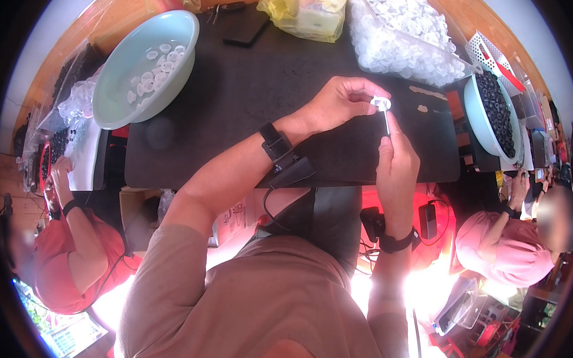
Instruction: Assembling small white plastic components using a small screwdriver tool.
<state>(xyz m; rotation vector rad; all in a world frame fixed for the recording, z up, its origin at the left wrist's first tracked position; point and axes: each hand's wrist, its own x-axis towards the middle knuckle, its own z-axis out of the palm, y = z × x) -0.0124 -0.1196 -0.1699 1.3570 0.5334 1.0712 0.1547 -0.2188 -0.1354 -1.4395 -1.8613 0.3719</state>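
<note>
A small white plastic piece point(381, 103) is pinched between the thumb and fingers of my left hand point(339, 102), above the right part of the dark table. My right hand point(399, 159) grips a thin, pale rod-like tool point(387, 122), with its thumb and index finger along it. The tool's upper end meets the underside of the white piece; whether it goes inside I cannot tell. The tool's lower end is hidden in my right hand. Behind my hands stands a clear bin point(408, 39) heaped with similar white pieces.
A pale green basin point(115, 68) with several white rings stands at the left. At the right is another basin point(477, 119) full of black rings. A yellow bag point(274, 9) and a dark phone-like slab point(246, 34) lie at the back. Co-workers point(74, 256) sit on both sides.
</note>
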